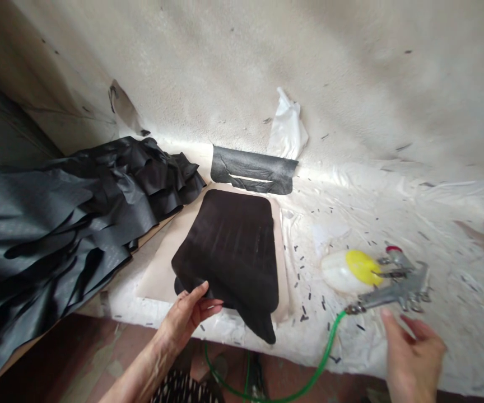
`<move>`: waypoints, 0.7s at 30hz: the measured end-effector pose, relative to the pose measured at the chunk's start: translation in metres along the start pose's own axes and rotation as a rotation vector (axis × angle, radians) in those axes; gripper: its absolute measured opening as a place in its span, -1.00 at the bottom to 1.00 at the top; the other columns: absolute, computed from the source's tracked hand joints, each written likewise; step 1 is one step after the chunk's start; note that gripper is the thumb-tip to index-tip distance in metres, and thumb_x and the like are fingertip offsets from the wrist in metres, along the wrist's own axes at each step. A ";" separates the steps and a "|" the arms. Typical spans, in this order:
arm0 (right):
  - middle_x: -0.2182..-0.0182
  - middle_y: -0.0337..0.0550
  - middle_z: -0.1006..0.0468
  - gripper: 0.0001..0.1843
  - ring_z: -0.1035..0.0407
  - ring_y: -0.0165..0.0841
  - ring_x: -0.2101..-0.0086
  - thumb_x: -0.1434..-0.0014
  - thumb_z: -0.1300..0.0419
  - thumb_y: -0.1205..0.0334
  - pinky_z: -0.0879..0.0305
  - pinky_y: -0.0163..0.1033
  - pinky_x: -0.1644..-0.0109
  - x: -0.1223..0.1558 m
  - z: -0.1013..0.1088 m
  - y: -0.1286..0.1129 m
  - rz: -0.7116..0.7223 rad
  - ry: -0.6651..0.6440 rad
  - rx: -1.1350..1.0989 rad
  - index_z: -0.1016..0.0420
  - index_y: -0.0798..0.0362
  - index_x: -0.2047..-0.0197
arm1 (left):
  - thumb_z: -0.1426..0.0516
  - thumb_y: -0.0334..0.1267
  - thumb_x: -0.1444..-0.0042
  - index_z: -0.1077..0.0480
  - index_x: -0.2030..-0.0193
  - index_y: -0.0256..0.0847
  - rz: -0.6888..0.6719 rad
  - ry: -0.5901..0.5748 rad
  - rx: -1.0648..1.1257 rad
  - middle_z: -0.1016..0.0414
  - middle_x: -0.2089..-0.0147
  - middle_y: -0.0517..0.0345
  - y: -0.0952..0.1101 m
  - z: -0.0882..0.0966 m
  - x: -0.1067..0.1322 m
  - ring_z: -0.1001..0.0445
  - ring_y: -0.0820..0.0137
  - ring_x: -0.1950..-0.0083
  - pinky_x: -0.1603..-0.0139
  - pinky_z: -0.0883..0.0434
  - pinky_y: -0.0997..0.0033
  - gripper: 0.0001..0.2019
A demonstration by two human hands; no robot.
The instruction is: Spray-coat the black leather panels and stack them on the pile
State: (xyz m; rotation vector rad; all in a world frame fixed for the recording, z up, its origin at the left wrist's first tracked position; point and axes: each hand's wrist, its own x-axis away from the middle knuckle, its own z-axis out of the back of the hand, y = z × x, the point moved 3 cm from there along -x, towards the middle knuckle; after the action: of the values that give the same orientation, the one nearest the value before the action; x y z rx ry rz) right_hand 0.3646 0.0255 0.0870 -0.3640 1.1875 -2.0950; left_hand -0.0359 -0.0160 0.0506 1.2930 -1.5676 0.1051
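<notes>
A dark, smooth sheet cut to shape (233, 246), which looks like leather or a similar material, lies over a pale board (158, 280) on the bench. My left hand (189, 310) pinches its near edge between thumb and fingers, and the edge there is slightly lifted. At the right, a metal spray gun (397, 285) rests on its side, with a white and yellow cup (351, 271) attached. My right hand (414, 352) is just below the gun, its thumb and fingers apart and nothing visible between them.
Black cut sheets (78, 196) are heaped at the left. A dark slotted piece (252, 170) and a crumpled white cloth (288, 129) lie against the wall. The gun's green hose (330, 341) hangs over the bench edge. Dark scraps litter the white bench cover (376, 212).
</notes>
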 end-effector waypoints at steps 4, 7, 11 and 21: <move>-0.20 0.08 -0.30 -0.33 -0.16 0.07 -0.20 -0.08 -0.20 -0.14 -0.07 0.28 -0.25 0.099 -0.021 -0.026 0.423 -0.583 0.083 -0.20 -0.10 -0.20 | -0.22 -0.43 -0.09 -0.32 0.50 -0.32 -0.021 -0.101 -0.055 -0.51 0.53 -0.01 0.025 -0.045 0.013 -0.59 0.13 0.40 0.39 -0.57 0.26 -0.81; -0.16 0.17 -0.37 -0.26 -0.25 0.07 -0.14 -0.10 -0.24 0.00 -0.26 0.21 -0.15 0.149 -0.046 -0.059 0.758 -0.676 0.181 -0.10 0.03 -0.27 | -0.17 -0.41 -0.14 -0.33 0.48 -0.34 -0.024 -0.232 -0.094 -0.52 0.50 -0.07 0.042 -0.077 0.025 -0.59 0.12 0.39 0.38 -0.56 0.25 -0.82; 0.11 0.13 -0.58 -0.59 -0.47 -0.05 0.15 -0.30 0.02 0.04 -0.36 0.04 0.07 0.148 -0.059 -0.110 0.754 -0.650 0.191 -0.43 0.13 -0.01 | -0.19 -0.38 -0.14 -0.38 0.44 -0.41 -0.030 -0.436 -0.205 -0.53 0.47 -0.13 0.066 -0.110 0.045 -0.58 0.16 0.40 0.36 -0.55 0.25 -0.84; 0.63 -0.30 -0.39 -0.63 -0.24 -0.34 0.54 -0.08 -0.12 -0.12 -0.15 -0.22 0.42 0.113 -0.003 -0.256 0.640 -0.512 0.105 -0.42 -0.01 0.52 | -0.25 -0.22 -0.09 -0.49 0.18 -0.37 -0.518 -0.644 -0.209 -0.55 0.10 -0.14 0.149 -0.054 0.102 -0.56 0.25 0.24 0.20 -0.48 0.36 -0.76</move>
State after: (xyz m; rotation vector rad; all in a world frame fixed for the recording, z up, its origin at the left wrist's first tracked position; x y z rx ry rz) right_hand 0.1712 0.0372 0.2895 -0.3789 0.7505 -1.3871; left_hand -0.1000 0.0113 0.2260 1.6073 -1.6389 -0.8516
